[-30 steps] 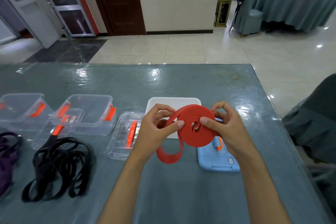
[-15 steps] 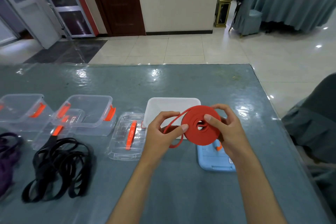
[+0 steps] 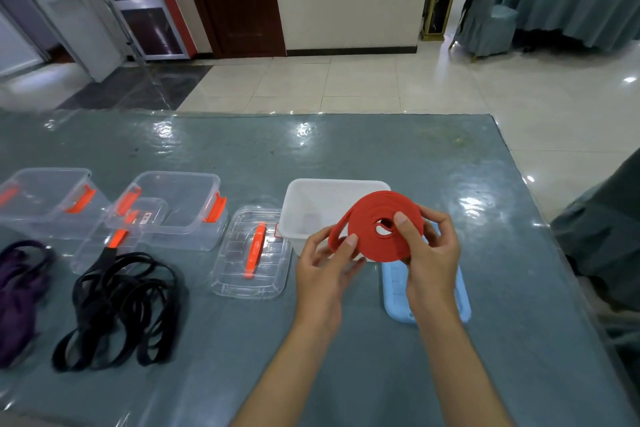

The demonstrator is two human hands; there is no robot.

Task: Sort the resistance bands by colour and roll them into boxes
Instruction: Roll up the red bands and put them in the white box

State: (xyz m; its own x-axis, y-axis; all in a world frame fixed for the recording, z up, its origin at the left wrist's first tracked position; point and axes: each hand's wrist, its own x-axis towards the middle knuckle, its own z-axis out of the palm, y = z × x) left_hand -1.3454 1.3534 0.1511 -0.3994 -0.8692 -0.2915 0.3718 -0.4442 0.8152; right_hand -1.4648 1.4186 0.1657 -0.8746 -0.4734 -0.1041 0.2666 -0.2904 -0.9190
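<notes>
Both hands clamp one flat coil of red rubber resistance band (image 3: 375,229), held up on edge above the worktop (image 3: 346,149); right hand (image 3: 427,253) has its thumb on the coil's face by the centre hole and its fingers behind; left hand (image 3: 329,260) pinches the loose outer loop at the coil's left edge between thumb and fingers; both grips closed on the red band, none of it hanging free; under the right hand a light blue plastic lid (image 3: 393,282) lies flat on the grey-green worktop; left of the hands a clear plastic lid with an orange handle (image 3: 252,253) lies flat; nearer left, a loose tangle of black bands (image 3: 121,305); at the left edge, purple bands (image 3: 17,288), partly cut off; just behind the coil, an open white plastic box (image 3: 311,204); further left, a clear box with orange clips (image 3: 173,208), a small clear lid with an orange strip leaning against its front; beyond it, a second clear box (image 3: 45,198).
</notes>
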